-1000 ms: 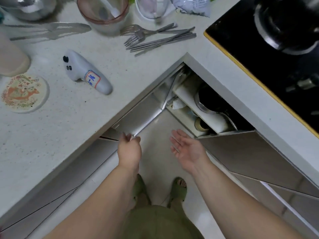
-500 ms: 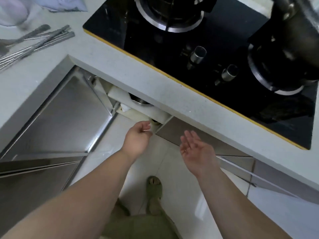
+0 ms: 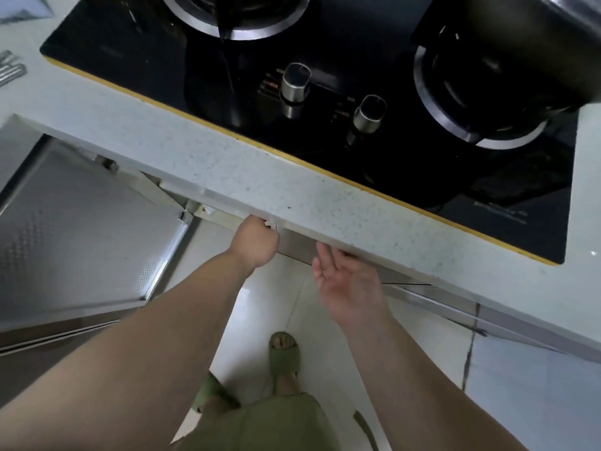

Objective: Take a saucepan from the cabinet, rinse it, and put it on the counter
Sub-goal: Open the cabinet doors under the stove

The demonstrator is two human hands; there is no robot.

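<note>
The saucepan cannot be made out in this view; the speckled pale bench [image 3: 292, 187] overhangs the cabinet opening and hides whatever sits inside. The left hand [image 3: 255, 242] is curled at the bench's lower edge, its fingers tucked under the overhang against a pale panel edge; whether they are clamped on anything I cannot tell. The right hand [image 3: 348, 283] hangs just beside it, palm up and fingers spread apart, holding nothing, with its fingertips near the underside of the bench.

One cabinet door [image 3: 84, 236], of brushed metal with a dimpled inner face, stands swung wide at the left. Set into the bench is one black glass hob [image 3: 357, 53] with a yellow rim, bearing two burners and two metal knobs [image 3: 294, 84] side by side between them. A dark pot [image 3: 520, 43] sits over the right burner. At the far left edge some metal cutlery [image 3: 11, 71] lies on the bench, too cropped to count. Below, two green slippers [image 3: 283, 353] stand on the white tiled floor [image 3: 520, 385].
</note>
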